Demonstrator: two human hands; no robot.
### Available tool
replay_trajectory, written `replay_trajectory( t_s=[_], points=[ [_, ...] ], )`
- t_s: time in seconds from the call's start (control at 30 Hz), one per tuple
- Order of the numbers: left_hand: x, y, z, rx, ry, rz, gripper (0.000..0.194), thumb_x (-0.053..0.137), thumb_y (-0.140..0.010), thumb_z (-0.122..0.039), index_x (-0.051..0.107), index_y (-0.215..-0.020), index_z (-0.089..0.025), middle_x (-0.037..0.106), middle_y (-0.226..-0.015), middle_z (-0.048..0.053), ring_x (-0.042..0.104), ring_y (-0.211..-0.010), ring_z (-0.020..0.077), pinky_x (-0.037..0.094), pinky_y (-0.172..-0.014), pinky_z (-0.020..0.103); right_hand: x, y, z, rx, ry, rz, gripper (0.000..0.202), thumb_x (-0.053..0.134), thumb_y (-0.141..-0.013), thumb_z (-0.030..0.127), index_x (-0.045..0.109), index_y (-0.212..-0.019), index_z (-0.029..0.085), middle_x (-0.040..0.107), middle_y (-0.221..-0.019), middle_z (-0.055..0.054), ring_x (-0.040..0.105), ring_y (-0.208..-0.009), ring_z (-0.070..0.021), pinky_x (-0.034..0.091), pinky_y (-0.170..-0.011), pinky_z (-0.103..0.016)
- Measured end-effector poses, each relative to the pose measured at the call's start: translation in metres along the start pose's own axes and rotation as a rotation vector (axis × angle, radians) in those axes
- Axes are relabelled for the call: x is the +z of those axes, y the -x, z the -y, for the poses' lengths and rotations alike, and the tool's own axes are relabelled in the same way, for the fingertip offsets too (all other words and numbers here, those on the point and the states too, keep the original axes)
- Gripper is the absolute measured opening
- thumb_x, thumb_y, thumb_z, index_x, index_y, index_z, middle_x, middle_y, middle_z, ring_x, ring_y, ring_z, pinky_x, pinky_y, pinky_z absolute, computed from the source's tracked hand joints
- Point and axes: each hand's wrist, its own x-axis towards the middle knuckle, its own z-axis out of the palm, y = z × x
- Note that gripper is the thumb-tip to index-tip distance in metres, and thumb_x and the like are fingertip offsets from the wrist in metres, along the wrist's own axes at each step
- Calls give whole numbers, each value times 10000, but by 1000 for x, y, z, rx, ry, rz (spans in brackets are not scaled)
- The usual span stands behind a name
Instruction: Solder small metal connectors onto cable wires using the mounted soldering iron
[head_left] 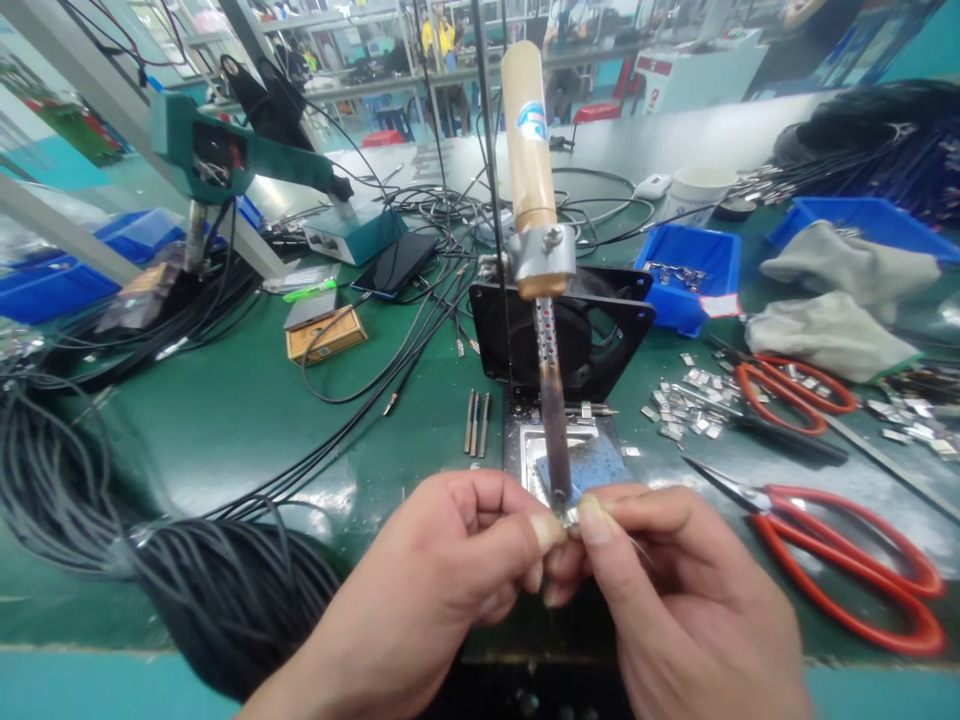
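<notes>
Both hands meet at the lower middle, just under the tip of a soldering iron (553,420) with a wooden handle, which hangs tip down. My left hand (457,560) pinches a small metal connector (571,518) between thumb and index finger. The fingers of my right hand (667,580) are closed on the right side of the same piece, and a thin strand shows beside them. Behind the fingertips lies a blue sponge (592,465) in a metal tray (529,450). The fingertips partly hide the connector.
Red-handled scissors (847,560) lie at right, with another pair (795,390) behind. Small metal pieces (697,400) are scattered near a blue bin (690,275). A black fan (562,330) stands behind the iron. Bundled black cables (217,590) fill the left; a phone (397,264) lies farther back.
</notes>
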Motion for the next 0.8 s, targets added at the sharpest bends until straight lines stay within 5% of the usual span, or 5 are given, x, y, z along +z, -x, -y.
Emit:
replay_trajectory(
  t_s=[0.8],
  points=[
    [1,1,-1,-9,-4,0,194,628,-882,-180,622,-696,-129,629,-673,21,338,-497,48,199,-440,186,1,1,0,9,-10,-6,110,675,-939,141,681,-899,243,737,-801,30,742,-602,-115,659,-572,-210]
  ],
)
